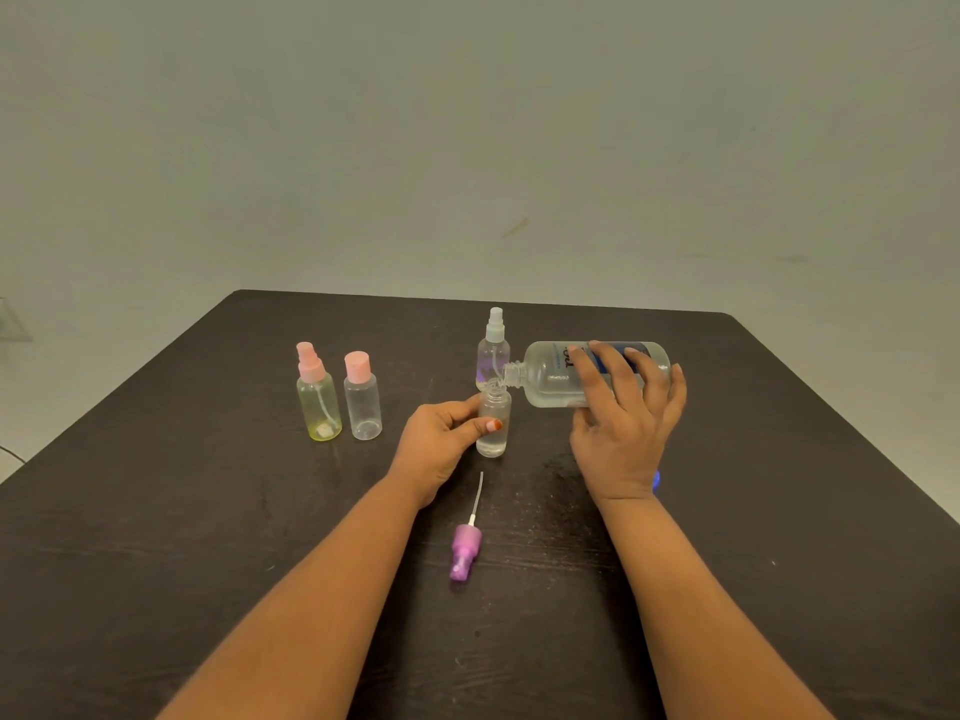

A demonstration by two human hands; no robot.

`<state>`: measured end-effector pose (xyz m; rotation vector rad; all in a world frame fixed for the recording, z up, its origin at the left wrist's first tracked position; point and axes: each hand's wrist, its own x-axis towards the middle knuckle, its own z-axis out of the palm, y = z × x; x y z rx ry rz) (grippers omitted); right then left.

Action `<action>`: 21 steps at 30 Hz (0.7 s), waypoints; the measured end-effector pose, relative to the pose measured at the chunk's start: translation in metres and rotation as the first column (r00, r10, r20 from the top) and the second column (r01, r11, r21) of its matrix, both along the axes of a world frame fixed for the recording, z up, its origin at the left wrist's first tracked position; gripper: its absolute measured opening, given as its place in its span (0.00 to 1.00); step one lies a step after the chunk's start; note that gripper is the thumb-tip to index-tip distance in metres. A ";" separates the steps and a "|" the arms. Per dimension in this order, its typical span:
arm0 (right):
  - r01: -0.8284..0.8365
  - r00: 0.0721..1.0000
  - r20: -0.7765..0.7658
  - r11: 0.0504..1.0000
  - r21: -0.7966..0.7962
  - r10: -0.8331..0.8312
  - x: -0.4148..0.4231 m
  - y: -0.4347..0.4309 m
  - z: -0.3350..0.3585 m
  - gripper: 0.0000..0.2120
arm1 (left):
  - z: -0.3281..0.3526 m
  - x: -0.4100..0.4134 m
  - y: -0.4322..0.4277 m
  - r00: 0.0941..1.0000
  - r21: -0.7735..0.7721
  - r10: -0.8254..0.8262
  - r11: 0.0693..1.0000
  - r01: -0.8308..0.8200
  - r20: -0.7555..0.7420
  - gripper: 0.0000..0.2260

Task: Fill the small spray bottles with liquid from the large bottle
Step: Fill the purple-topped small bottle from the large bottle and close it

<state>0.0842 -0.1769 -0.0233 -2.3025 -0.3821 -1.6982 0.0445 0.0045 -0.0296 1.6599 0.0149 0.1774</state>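
My right hand (pixel 626 423) grips the large clear bottle (pixel 550 376) with a blue label, tipped on its side, its open neck over the mouth of a small clear bottle (pixel 493 433). My left hand (pixel 441 444) pinches that small bottle, which stands upright on the table and holds some clear liquid. Its purple spray cap (pixel 465 556) with dip tube lies on the table in front. Behind the small bottle stands a small spray bottle with a white cap (pixel 493 350).
At the left stand a yellowish spray bottle with a pink sprayer (pixel 318 402) and a clear bottle with a pink cap (pixel 362 402). The dark table (pixel 208 511) ends at a pale wall behind. A small blue glow shows beside my right wrist.
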 end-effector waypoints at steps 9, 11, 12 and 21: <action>-0.012 1.000 -0.005 1.000 0.000 0.012 0.000 0.000 0.000 0.27 | 0.000 -0.001 0.000 1.000 -0.002 0.001 1.000 -0.001 0.002 0.15; -0.010 1.000 -0.007 1.000 0.002 0.010 0.000 0.000 0.000 0.27 | 0.000 0.000 0.000 1.000 -0.006 0.001 1.000 -0.001 0.002 0.15; -0.010 1.000 -0.009 1.000 0.003 0.010 0.000 0.000 0.000 0.27 | 0.000 0.000 0.001 1.000 -0.005 0.002 1.000 -0.002 0.002 0.15; -0.009 1.000 -0.008 1.000 0.006 0.009 0.001 0.000 -0.001 0.28 | 0.001 0.000 -0.001 1.000 -0.016 0.006 1.000 -0.006 -0.007 0.15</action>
